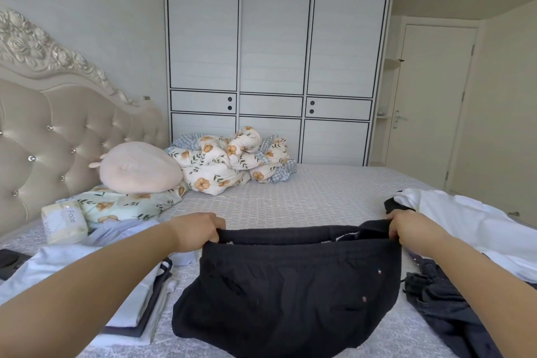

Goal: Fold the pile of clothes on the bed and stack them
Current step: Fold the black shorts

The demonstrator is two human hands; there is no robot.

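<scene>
**A:** Head view. Report the state of both hands.

**B:** Left hand [195, 232]: fingers curled, gripping the left end of the waistband of the black shorts [293, 291]. Right hand [412, 228]: fingers curled, gripping the right end of the same waistband. The waistband is stretched level between the two hands.

**A:** Position of the shorts?

**B:** Held up at the waistband above the bed [305, 192], front centre of the view. The lower part hangs down and spreads toward the near edge of the mattress.

**A:** Location of other clothing?

**B:** Left of the shorts: a stack of folded clothes [139, 308], white and dark grey layers, lying flat under the left forearm. A pale blue garment [58, 259] lies just behind it. Right of the shorts: a white garment [470, 221], unfolded, and near it dark denim trousers [444, 308], crumpled, partly under the right forearm.

**A:** Remaining items on the bed?

**B:** A floral duvet [232, 163], bundled at the far side before the wardrobe [276, 38]. A pink cushion [139, 168] rests against the tufted headboard [58, 131], with a pack of tissues [64, 221] beside a floral pillow [122, 206].
</scene>
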